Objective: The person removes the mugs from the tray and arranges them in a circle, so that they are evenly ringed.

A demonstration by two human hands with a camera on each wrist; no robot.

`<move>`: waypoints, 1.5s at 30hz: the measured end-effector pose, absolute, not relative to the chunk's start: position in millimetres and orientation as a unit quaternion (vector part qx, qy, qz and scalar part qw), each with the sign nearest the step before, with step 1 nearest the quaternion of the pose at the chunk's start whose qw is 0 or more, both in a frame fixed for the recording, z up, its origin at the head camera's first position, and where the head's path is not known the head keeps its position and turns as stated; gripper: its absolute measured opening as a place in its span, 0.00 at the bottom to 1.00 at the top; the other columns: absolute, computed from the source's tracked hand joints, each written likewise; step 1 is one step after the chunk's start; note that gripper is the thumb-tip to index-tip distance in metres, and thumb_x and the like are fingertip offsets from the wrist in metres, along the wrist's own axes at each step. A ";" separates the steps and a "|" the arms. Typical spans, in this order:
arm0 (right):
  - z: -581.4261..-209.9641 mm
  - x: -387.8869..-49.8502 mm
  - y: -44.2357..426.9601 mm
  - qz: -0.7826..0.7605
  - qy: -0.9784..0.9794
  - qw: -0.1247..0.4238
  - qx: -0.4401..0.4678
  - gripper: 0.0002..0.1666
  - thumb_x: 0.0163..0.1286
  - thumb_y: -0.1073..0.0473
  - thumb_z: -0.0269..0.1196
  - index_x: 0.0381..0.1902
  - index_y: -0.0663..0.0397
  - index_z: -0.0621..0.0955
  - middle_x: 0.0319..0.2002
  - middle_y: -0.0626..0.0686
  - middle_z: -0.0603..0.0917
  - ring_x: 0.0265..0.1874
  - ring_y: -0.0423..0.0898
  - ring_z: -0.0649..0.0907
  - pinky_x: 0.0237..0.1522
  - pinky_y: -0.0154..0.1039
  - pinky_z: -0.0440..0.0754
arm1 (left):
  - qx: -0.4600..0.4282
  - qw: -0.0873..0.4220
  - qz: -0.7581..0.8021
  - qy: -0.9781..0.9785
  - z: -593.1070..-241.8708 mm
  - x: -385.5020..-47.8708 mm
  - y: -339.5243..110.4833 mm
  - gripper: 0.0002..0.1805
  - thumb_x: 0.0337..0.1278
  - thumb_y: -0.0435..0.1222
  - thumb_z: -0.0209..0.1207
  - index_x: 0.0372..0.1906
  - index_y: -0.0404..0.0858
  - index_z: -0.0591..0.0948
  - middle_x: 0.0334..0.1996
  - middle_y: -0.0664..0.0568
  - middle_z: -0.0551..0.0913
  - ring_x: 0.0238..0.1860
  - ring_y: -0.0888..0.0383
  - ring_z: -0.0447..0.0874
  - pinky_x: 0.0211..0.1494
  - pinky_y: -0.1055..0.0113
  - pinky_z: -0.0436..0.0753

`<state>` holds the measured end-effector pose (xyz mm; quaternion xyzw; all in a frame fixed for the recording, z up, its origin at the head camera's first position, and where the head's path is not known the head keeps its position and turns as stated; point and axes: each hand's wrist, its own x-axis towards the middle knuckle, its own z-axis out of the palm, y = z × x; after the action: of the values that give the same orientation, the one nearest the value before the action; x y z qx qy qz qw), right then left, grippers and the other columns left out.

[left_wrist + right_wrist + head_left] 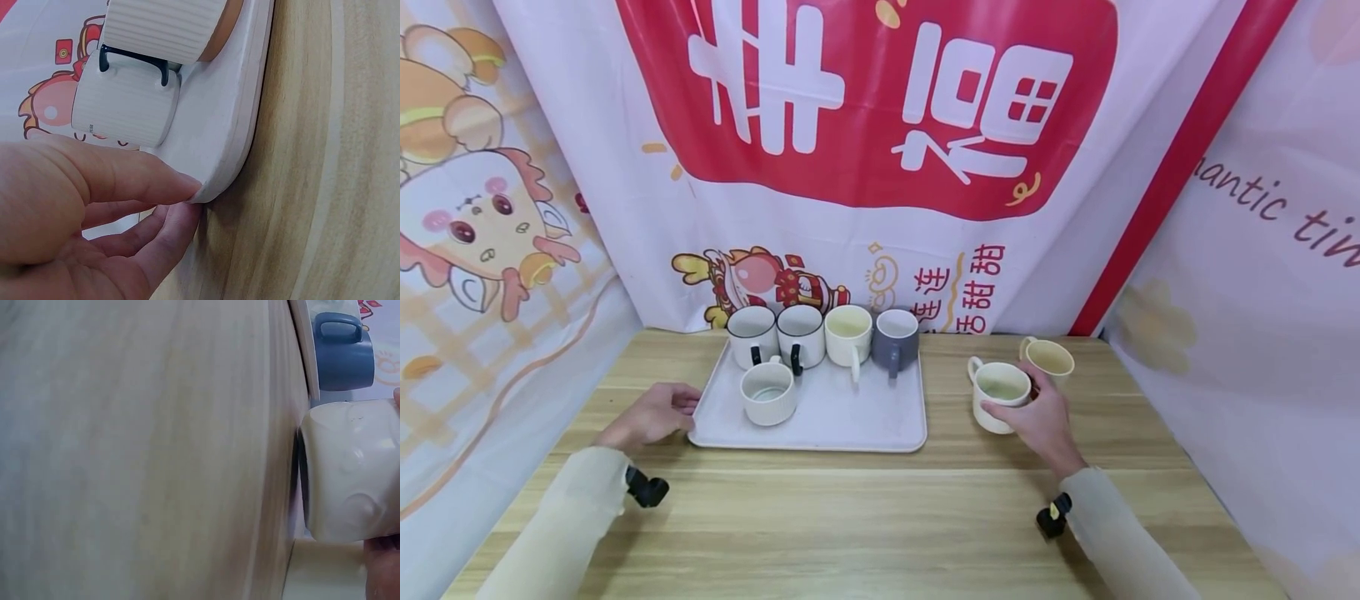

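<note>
The work area is a wood-grain table (850, 525) backed by a printed cloth (880, 233). The hands are well apart. The right hand (1045, 423) grips the cream mug (991, 421), roughly upright to the right of the white tray (850, 425); whether its base touches the table cannot be told. The left hand (653, 412) pinches the tray's near-left corner between thumb and fingers.

Hold the mug level by its body, thumb on the near side. Its handle points far left, towards the tray; allow clearance there. Steady the tray; avoid raising its corner, which could shift the load.

Obstruction: a yellow cup (1051, 358) stands just beyond the gripping fingers; a careless move could knock it. On the tray, a far row holds two white mugs (807, 343) with black handles, a pale yellow mug (844, 343) and a grey-blue mug (902, 346), the last two with handles jutting near. A ribbed cup (769, 407) occupies the near left.
</note>
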<state>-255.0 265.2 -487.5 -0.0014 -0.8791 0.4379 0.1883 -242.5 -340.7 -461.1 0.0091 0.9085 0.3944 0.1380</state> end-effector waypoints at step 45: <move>-478.6 -233.6 291.2 0.426 -0.888 0.174 -0.010 0.42 0.51 0.46 0.85 0.61 0.57 0.84 0.55 0.61 0.89 0.55 0.56 0.88 0.55 0.28 0.85 | 0.006 0.142 0.391 0.909 -461.4 -243.6 -339.7 0.36 0.55 0.21 0.61 0.70 0.14 0.65 0.65 0.21 0.74 0.64 0.30 0.77 0.68 0.42 0.83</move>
<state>-233.6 291.2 -478.6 -0.0102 -0.8879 0.4259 0.1739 -243.6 -339.7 -461.4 0.0061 0.9092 0.3913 0.1421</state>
